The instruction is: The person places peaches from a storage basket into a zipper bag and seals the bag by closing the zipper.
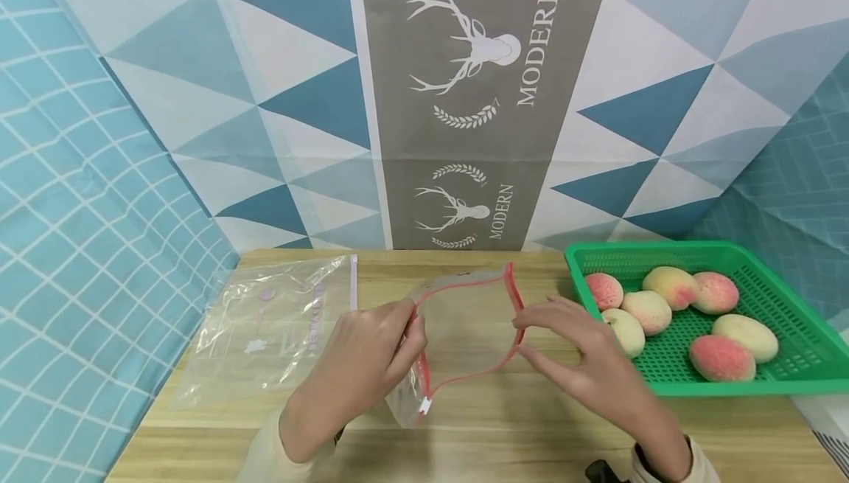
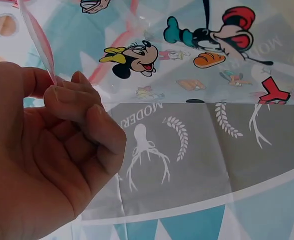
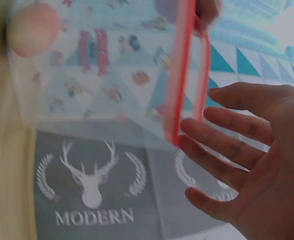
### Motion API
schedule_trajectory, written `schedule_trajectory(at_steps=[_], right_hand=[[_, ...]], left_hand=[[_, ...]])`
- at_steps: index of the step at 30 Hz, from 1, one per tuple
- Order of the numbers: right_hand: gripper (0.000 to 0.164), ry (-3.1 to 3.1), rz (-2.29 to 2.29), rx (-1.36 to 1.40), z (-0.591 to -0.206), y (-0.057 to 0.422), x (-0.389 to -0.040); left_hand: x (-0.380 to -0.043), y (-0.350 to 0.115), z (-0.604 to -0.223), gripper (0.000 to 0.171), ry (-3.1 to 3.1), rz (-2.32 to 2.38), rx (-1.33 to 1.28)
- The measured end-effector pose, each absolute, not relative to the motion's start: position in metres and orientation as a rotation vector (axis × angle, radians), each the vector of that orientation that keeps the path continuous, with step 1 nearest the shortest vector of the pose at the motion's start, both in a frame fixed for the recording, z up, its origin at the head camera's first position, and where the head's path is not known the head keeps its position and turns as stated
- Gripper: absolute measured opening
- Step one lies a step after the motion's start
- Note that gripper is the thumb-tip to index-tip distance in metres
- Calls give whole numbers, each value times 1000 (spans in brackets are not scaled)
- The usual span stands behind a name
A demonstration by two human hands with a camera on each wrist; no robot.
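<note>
Clear red-rimmed zip bag: left grip pinches one edge, right grip is pretty relaxed at the opposite side, so it's right between them. Green basket of peaches sits just past the right grip.

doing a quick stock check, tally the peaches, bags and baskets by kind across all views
Peaches: 8 (7 in the green basket, 1 peach in or behind the red-edged bag)
Bags: 2 (the red-edged bag, the flat bag)
Baskets: 1
Total: 11
</note>
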State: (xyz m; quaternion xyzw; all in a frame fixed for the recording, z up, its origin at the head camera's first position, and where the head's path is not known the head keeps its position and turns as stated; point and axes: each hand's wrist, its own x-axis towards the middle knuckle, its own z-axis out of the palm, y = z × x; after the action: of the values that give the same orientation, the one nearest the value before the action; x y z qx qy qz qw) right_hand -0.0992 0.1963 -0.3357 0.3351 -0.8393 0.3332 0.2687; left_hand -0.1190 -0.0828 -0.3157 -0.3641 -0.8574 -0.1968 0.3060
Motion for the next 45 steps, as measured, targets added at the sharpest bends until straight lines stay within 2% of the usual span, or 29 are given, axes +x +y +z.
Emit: schedule_trajectory(at_steps=[8,16,27,36,41,45], right_hand=[[38,-2196,770,621,-321,250,-101],[35,-2360,587,262,-327,300,-103],[41,-2581,600,47,-336,348,-108],[53,-2761,534,-84,-348,381,-113],[78,-3040,541,-224,-359,401,-114],[91,-3189,580,-313,-368,419,-114]], left_hand=[[-118,-79,-316,23,-2284,-528,-1006],[-117,-81,-320,22,-2294,-508,-1028],[-118,-81,-320,19,-2309,-523,-1054],[-120,-82,-319,19,-2347,-522,-1044],[-120,-83,-319,20,-2349,-521,-1042],[-121,-82,-320,20,-2338,-522,-1056]])
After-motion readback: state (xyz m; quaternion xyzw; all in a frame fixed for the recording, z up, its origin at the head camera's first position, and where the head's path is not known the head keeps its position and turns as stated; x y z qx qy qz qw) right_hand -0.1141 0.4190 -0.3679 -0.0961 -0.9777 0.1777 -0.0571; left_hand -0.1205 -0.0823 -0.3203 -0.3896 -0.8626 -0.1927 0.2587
